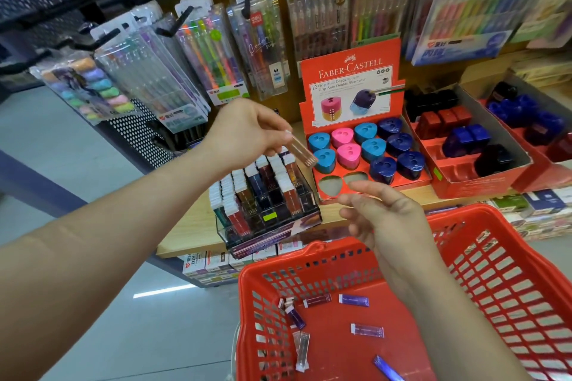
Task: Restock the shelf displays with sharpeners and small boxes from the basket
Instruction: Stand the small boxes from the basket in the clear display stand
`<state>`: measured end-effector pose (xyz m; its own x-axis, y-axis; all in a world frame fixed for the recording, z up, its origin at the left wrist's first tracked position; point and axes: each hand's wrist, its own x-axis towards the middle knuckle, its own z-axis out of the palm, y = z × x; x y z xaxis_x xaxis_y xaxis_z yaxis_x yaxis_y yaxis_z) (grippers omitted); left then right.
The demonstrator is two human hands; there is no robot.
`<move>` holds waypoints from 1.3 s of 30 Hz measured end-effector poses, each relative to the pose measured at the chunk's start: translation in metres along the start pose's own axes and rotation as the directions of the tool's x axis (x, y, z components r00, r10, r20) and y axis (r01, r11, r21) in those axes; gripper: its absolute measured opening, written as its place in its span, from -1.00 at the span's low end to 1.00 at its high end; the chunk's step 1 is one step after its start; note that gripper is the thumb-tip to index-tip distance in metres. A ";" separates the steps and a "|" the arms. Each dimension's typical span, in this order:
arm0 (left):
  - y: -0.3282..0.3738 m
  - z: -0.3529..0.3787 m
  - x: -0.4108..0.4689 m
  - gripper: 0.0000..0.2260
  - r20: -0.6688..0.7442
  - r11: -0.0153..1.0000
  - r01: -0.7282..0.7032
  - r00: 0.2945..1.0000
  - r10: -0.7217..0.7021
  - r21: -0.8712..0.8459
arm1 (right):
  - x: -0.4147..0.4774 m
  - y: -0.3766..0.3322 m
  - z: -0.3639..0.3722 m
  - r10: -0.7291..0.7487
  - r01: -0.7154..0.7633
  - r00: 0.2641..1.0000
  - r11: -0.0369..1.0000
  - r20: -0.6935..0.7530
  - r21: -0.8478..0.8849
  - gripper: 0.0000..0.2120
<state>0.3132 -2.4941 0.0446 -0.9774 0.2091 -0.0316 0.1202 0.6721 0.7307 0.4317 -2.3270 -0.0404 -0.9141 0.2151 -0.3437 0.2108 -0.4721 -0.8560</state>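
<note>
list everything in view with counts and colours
display box: one, red, shelf centre
sharpeners: ten; four light blue, two pink, four dark blue, in it
rack: one, clear, left of display, holding small boxes
basket: one, red, below shelf
loose boxes: about seven, mostly purple, basket floor
trays: two, red, right, dark sharpeners inside
pen packs: many, multicoloured, hanging above
left hand: pinches a brown box above rack
right hand: open, above basket

I see a wooden shelf (188, 226) across mid-frame. On it stand a clear rack (263, 235) of small boxes (240, 221) at centre, a red sharpener display (349, 77) beside it, and a red tray (483, 185) further right.
</note>
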 end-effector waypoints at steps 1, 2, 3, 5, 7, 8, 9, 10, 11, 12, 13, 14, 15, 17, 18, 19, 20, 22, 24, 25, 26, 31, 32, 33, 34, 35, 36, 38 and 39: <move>-0.004 0.000 0.004 -0.93 -0.040 0.996 -0.019 0.999 0.022 0.082 | 0.001 0.001 -0.002 0.013 -0.013 1.000 1.000 -0.012 -0.014 -0.85; -0.008 0.001 0.006 -0.91 -0.054 0.985 -0.038 0.997 0.048 0.170 | 0.003 0.002 -0.004 0.026 -0.026 1.000 0.999 -0.014 -0.032 -0.83; -0.011 0.005 0.008 -0.89 -0.051 0.965 -0.059 0.996 0.074 0.257 | 0.004 0.004 -0.005 0.040 -0.040 0.999 0.998 -0.005 -0.055 -0.82; -0.017 0.014 0.009 -0.86 -0.029 0.910 -0.098 0.992 0.120 0.402 | 0.006 0.009 -0.005 0.067 -0.064 0.997 0.993 0.023 -0.098 -0.80; -0.021 0.022 0.011 -0.85 -0.012 0.863 -0.126 0.988 0.151 0.489 | 0.007 0.014 -0.005 0.085 -0.076 0.995 0.985 0.050 -0.152 -0.78; -0.023 0.025 0.013 -0.85 -0.007 0.846 -0.134 0.987 0.161 0.517 | 0.008 0.016 -0.004 0.091 -0.078 0.994 0.980 0.062 -0.183 -0.78; -0.026 0.028 0.015 -0.85 -0.004 0.831 -0.139 0.986 0.168 0.538 | 0.009 0.018 -0.004 0.095 -0.077 0.993 0.974 0.075 -0.214 -0.77; -0.028 0.030 0.016 -0.86 0.001 0.821 -0.144 0.985 0.172 0.553 | 0.009 0.020 -0.004 0.097 -0.072 0.991 0.967 0.088 -0.244 -0.77; -0.030 0.033 0.018 -0.86 0.009 0.813 -0.148 0.985 0.173 0.563 | 0.010 0.021 -0.004 0.098 -0.067 0.990 0.960 0.101 -0.273 -0.76; -0.032 0.035 0.020 -0.87 0.020 0.807 -0.149 0.986 0.168 0.571 | 0.010 0.023 -0.004 0.100 -0.063 0.989 0.953 0.113 -0.297 -0.76; -0.033 0.037 0.021 -0.87 0.030 0.803 -0.148 0.987 0.160 0.578 | 0.011 0.023 -0.004 0.105 -0.061 0.987 0.947 0.125 -0.314 -0.76; -0.033 0.039 0.024 -0.88 0.035 0.800 -0.142 0.988 0.149 0.584 | 0.012 0.024 -0.004 0.111 -0.061 0.984 0.943 0.138 -0.326 -0.76; -0.034 0.041 0.026 -0.89 0.033 0.799 -0.131 0.990 0.139 0.587 | 0.013 0.025 -0.004 0.118 -0.062 0.982 0.940 0.150 -0.334 -0.76; -0.035 0.044 0.031 -0.92 0.020 0.802 -0.117 0.991 0.130 0.585 | 0.014 0.026 -0.004 0.125 -0.064 0.979 0.939 0.161 -0.338 -0.75; -0.036 0.045 0.032 -0.92 0.021 0.805 -0.119 0.991 0.132 0.582 | 0.014 0.027 -0.004 0.122 -0.063 0.980 0.941 0.158 -0.333 -0.75; -0.036 0.046 0.033 -0.90 0.029 0.805 -0.124 0.991 0.132 0.581 | 0.014 0.027 -0.005 0.113 -0.059 0.982 0.945 0.150 -0.323 -0.75; -0.037 0.047 0.033 -0.89 0.040 0.802 -0.126 0.991 0.126 0.583 | 0.014 0.028 -0.006 0.101 -0.055 0.985 0.949 0.137 -0.310 -0.75; -0.039 0.046 0.035 -0.91 0.057 0.798 -0.124 0.992 0.113 0.590 | 0.013 0.027 -0.010 0.086 -0.052 0.991 0.955 0.106 -0.292 -0.76; -0.037 0.043 0.035 -0.87 0.047 0.813 -0.121 0.992 0.115 0.569 | 0.013 0.025 -0.016 0.078 -0.054 0.995 0.956 0.070 -0.289 -0.77; -0.034 0.041 0.033 -0.86 0.037 0.826 -0.122 0.992 0.123 0.551 | 0.013 0.024 -0.020 0.072 -0.052 0.996 0.951 0.055 -0.303 -0.77; -0.029 0.038 0.030 -0.85 0.029 0.836 -0.130 0.990 0.136 0.533 | 0.014 0.023 -0.025 0.063 -0.043 0.997 0.940 0.049 -0.337 -0.76; 0.006 0.034 -0.010 -0.87 0.079 0.826 -0.278 0.958 0.275 0.490 | 0.017 0.023 -0.058 -0.005 0.102 0.990 0.720 0.142 -0.686 -0.70; 0.012 0.037 -0.021 -0.88 0.106 0.813 -0.316 0.947 0.304 0.489 | 0.015 0.024 -0.066 -0.009 0.141 0.985 0.635 0.175 -0.760 -0.70; 0.017 0.040 -0.033 -0.89 0.148 0.793 -0.359 0.932 0.330 0.493 | 0.013 0.024 -0.075 0.005 0.170 0.979 0.540 0.205 -0.824 -0.70; 0.019 0.045 -0.046 -0.88 0.200 0.770 -0.402 0.915 0.350 0.496 | 0.009 0.024 -0.084 0.033 0.189 0.974 0.437 0.226 -0.879 -0.72; 0.020 0.051 -0.059 -0.88 0.256 0.748 -0.443 0.896 0.362 0.495 | 0.004 0.024 -0.093 0.064 0.201 0.970 0.333 0.235 -0.921 -0.76; 0.020 0.058 -0.070 -0.87 0.309 0.729 -0.478 0.877 0.367 0.491 | 0.000 0.025 -0.104 0.094 0.207 0.968 0.228 0.233 -0.951 -0.79; 0.010 0.078 -0.091 -0.86 0.414 0.692 -0.531 0.840 0.351 0.489 | -0.007 0.030 -0.127 0.165 0.180 0.968 0.062 0.188 -0.982 -0.78; 0.002 0.091 -0.101 -0.85 0.473 0.680 -0.551 0.818 0.326 0.484 | -0.010 0.034 -0.139 0.206 0.159 0.966 0.000 0.156 -0.987 -0.78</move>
<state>0.4276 -2.4491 -0.0130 -0.6784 0.7264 -0.1101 0.7043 0.6856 0.1841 0.4960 -2.2264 -0.1202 -0.8935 -0.0226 -0.4485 0.1967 0.8782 -0.4360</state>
